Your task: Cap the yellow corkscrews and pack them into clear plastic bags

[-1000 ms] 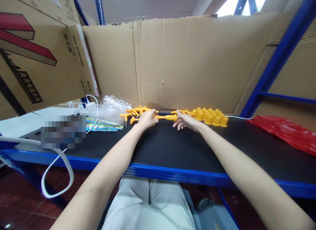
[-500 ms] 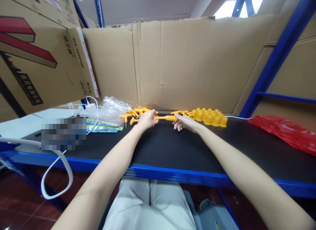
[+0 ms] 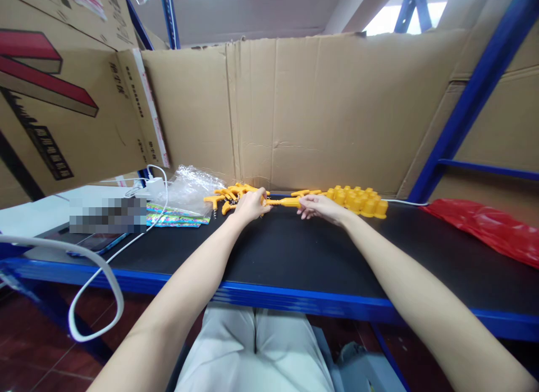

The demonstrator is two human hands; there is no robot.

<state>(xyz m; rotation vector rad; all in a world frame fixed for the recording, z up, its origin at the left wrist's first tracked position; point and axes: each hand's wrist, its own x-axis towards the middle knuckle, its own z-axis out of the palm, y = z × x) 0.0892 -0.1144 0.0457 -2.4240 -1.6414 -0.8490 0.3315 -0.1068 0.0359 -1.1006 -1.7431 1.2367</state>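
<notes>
Between my hands a slim yellow plastic rod-shaped piece [image 3: 286,202] is held level above the black tabletop. My left hand [image 3: 251,205] is closed around its left end. At its right end my right hand [image 3: 320,206] has its fingers curled in a pinch; the exact contact is hidden. Behind and beside my left hand lies a pile of yellow T-handled corkscrews [image 3: 215,201], some with metal spirals showing. More yellow pieces [image 3: 306,193] lie behind the rod. Several yellow cup-shaped parts [image 3: 361,202] stand grouped to the right of my right hand.
Clear plastic bags [image 3: 189,184] and colourful flat packets [image 3: 181,216] lie at left, near a white charger [image 3: 155,184] with cables. A phone-like device [image 3: 99,240] rests partly blurred. Red plastic [image 3: 484,226] lies at right. A cardboard wall [image 3: 337,111] closes the back; blue rails edge the table.
My right hand has shifted slightly right along the rod and its fingers have curled in more. My left hand keeps its place and grip.
</notes>
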